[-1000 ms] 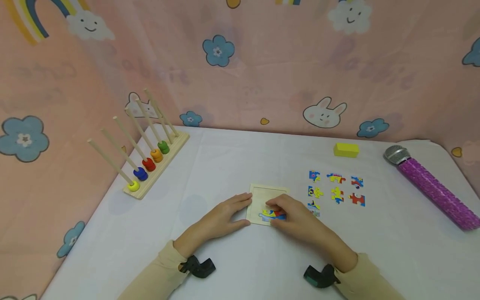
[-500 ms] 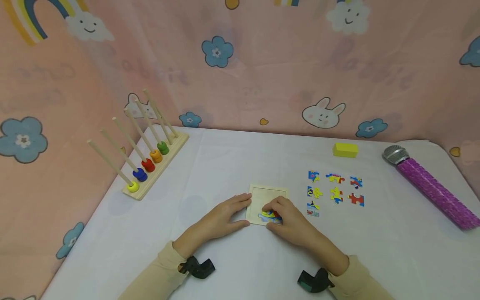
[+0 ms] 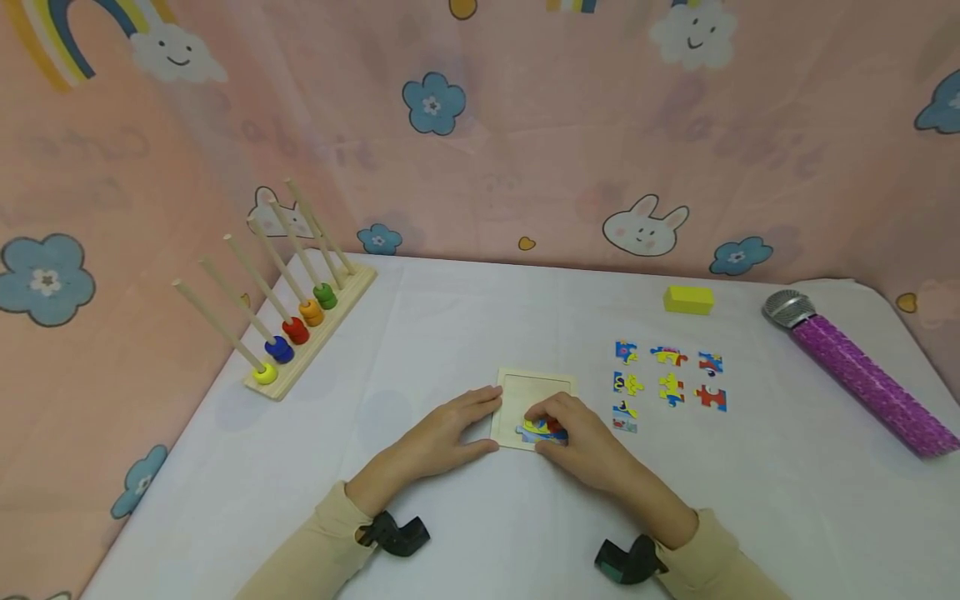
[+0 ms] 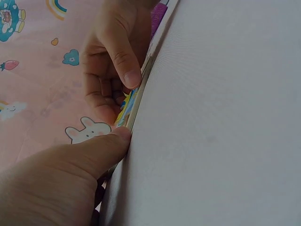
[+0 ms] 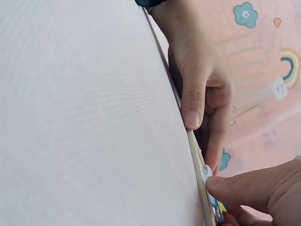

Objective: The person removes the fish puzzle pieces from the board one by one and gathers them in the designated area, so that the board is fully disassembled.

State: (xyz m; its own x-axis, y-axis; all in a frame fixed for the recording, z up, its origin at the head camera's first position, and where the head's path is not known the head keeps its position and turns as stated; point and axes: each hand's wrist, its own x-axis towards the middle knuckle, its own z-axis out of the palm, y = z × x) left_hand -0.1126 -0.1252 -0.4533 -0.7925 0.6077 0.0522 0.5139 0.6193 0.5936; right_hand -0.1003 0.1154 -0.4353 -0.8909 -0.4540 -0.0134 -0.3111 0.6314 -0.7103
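Note:
A small square wooden puzzle tray [image 3: 521, 396] lies on the white table, with colourful jigsaw pieces [image 3: 531, 433] along its near side. My left hand [image 3: 446, 432] rests at the tray's left edge, fingers extended and thumb at the near corner. Over the tray's near right part, my right hand [image 3: 585, 442] has curled fingers and thumb pinching a yellow, red and blue puzzle piece [image 3: 553, 425], partly hidden by the fingers. In the left wrist view, the right thumb [image 4: 129, 70] is close to the tray edge. The right wrist view shows the left thumb [image 5: 193, 103] against the tray's side.
Right of the tray, several loose jigsaw pieces [image 3: 670, 389] lie in rows. Behind them sits a yellow block [image 3: 688, 300]. A purple glittery microphone [image 3: 862, 375] lies at the right. A wooden peg stand [image 3: 322, 340] with coloured rings stands at back left, before a pink patterned cloth [image 3: 510, 142].
My right hand has shifted slightly left over the tray since the first frame, uncovering the lowest loose piece beside it. Its fingers stay at the puzzle piece, and the left hand keeps its place.

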